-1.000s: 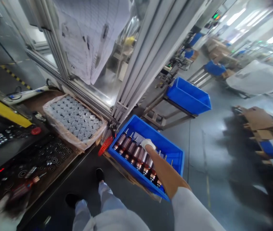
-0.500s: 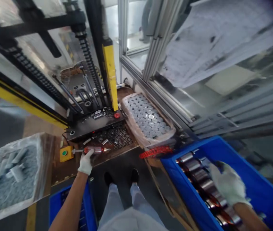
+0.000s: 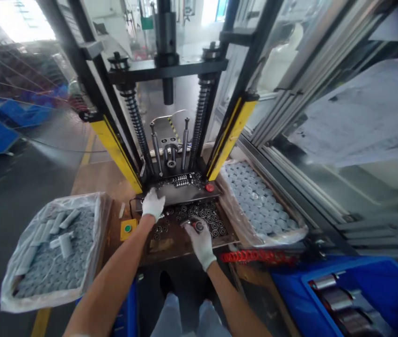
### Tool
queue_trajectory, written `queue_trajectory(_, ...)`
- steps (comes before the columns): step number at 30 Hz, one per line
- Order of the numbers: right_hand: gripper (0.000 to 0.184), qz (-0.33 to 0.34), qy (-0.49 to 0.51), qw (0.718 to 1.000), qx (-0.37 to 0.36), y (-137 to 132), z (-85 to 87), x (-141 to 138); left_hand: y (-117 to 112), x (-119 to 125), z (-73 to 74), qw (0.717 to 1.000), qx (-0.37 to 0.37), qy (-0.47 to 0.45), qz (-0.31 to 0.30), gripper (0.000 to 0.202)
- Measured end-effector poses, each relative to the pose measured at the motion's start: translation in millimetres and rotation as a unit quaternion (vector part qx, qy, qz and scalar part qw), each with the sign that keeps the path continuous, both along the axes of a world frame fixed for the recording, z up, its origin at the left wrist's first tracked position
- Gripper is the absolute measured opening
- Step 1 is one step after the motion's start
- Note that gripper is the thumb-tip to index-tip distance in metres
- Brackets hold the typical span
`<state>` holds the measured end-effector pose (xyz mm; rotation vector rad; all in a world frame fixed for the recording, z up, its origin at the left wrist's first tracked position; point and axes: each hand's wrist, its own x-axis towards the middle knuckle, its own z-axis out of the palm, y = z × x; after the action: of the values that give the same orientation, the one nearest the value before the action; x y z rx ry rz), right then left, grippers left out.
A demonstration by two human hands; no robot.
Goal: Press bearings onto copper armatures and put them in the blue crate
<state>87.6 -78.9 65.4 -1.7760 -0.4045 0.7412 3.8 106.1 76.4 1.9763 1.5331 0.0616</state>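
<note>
My left hand (image 3: 153, 206), in a white glove, is over the left front corner of the press base (image 3: 184, 194). Its fingers are slightly apart and I see nothing in them. My right hand (image 3: 201, 243), also gloved, is closed around a motor rotor (image 3: 198, 226) above the wooden bench. Most of that rotor is hidden by the glove; a round end and a metal shaft show. Small ring bearings (image 3: 216, 222) lie on the bench beside and beyond my right hand. A row of small shiny cylindrical parts (image 3: 182, 180) rests on the press base among more rings.
Yellow guards (image 3: 232, 138) flank the press. A red button (image 3: 209, 187) and a green-button box (image 3: 127, 229) stand near. Plastic-lined boxes of grey parts lie left (image 3: 54, 276) and right (image 3: 258, 199). A red coiled hose (image 3: 255, 256) borders a blue bin (image 3: 290, 285) of rotors.
The view has swung left to face the press. My right hand has left the blue bin and is at the bench with a rotor. My left hand no longer holds the rotor and is at the press base.
</note>
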Motion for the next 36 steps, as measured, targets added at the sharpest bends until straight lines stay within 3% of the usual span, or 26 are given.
queue_trajectory(3, 0.039, 0.010, -0.029, 1.000, -0.004, -9.3, -0.9, 2.7, 34.6, 11.7, -0.7, 0.997, 0.020, 0.071, -0.008, 0.053)
queue_trajectory(6, 0.039, 0.021, -0.074, 0.997, -0.024, -10.9, -0.6, 2.1, 37.2, 16.9, -4.7, 0.995, 0.036, 0.084, -0.027, 0.043)
queue_trajectory(9, 0.039, 0.025, -0.102, 0.993, -0.049, -8.8, -3.0, 5.3, 38.9, 21.8, -4.4, 0.997, 0.056, 0.034, -0.030, 0.037)
queue_trajectory(12, 0.043, 0.045, -0.104, 0.991, -0.068, -10.4, -9.6, 15.6, 56.6, 44.5, 5.7, 0.995, 0.081, -0.056, -0.023, 0.032)
queue_trajectory(16, 0.050, 0.072, -0.089, 0.991, -0.062, -17.5, -17.3, 31.7, 83.6, 90.5, 18.7, 0.992, 0.086, -0.088, 0.027, 0.031)
queue_trajectory(20, 0.055, 0.086, -0.023, 0.993, -0.076, -21.9, -10.8, 41.8, 88.0, 115.0, 14.5, 0.981, 0.051, -0.151, 0.108, 0.026)
queue_trajectory(22, 0.052, 0.073, 0.015, 0.993, -0.088, -21.7, -1.3, 45.9, 84.9, 121.4, 9.8, 0.947, -0.031, -0.250, 0.202, 0.028)
queue_trajectory(24, 0.047, 0.064, 0.046, 0.992, -0.101, -19.0, 13.5, 51.5, 82.7, 128.8, 7.2, 0.886, -0.128, -0.336, 0.293, 0.035)
queue_trajectory(26, 0.045, 0.066, 0.080, 0.990, -0.094, -11.2, 34.8, 59.3, 82.3, 136.7, 8.4, 0.844, -0.182, -0.371, 0.342, 0.038)
queue_trajectory(27, 0.045, 0.064, 0.091, 0.991, -0.076, -4.1, 47.8, 63.8, 82.2, 139.4, 10.6, 0.839, -0.188, -0.375, 0.347, 0.038)
queue_trajectory(31, 0.047, 0.034, -0.002, 0.999, 0.038, 49.0, 104.7, 81.2, 62.6, 124.0, 21.3, 0.832, -0.157, -0.408, 0.342, 0.030)
queue_trajectory(34, 0.042, 0.012, -0.110, 0.990, 0.088, 104.6, 132.3, 89.6, 8.6, 74.9, 11.1, 0.850, -0.094, -0.458, 0.240, 0.028)
queue_trajectory(36, 0.039, 0.007, -0.147, 0.982, 0.115, 139.1, 136.5, 92.5, -41.5, 28.4, -9.8, 0.855, -0.142, -0.459, 0.193, 0.030)
